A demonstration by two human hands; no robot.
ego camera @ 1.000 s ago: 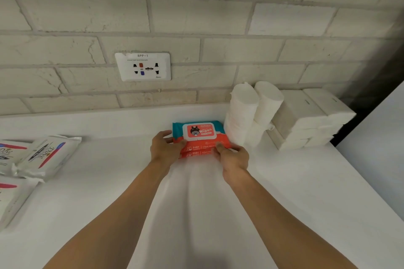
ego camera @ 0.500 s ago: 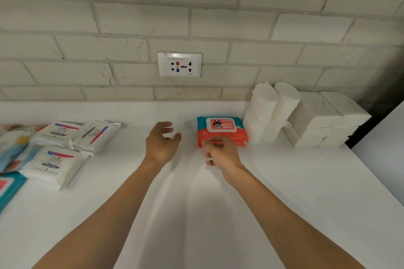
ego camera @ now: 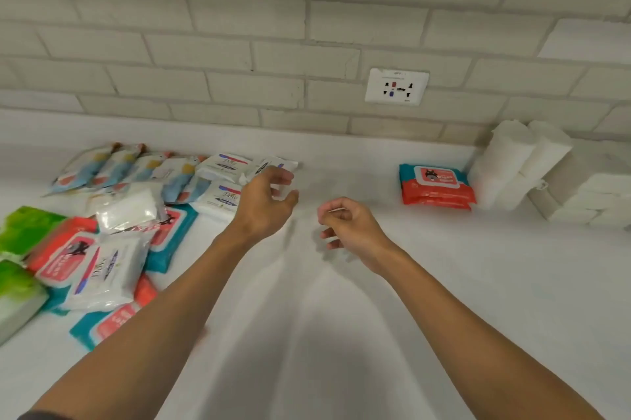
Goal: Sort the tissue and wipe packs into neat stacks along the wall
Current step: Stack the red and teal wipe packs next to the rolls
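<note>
A stack of red and teal wipe packs [ego camera: 435, 188] lies by the wall, next to upright white tissue rolls [ego camera: 512, 163] and stacked white tissue packs [ego camera: 594, 190]. At the left lies a loose pile: white Dove packs [ego camera: 222, 166], blue pouches [ego camera: 112, 166], red and teal wipe packs [ego camera: 65, 255], green packs [ego camera: 24, 228]. My left hand [ego camera: 266, 204] hovers with relaxed fingers just right of the Dove packs, holding nothing. My right hand [ego camera: 348, 228] hangs loosely curled and empty over bare counter.
A white counter [ego camera: 375, 317] runs along a pale brick wall with a power socket [ego camera: 396, 87]. Between the pile and the stack the counter shows bare surface.
Both hands have let go of the red and teal stack and moved left, away from it. The view has swung left, bringing the loose pile into sight.
</note>
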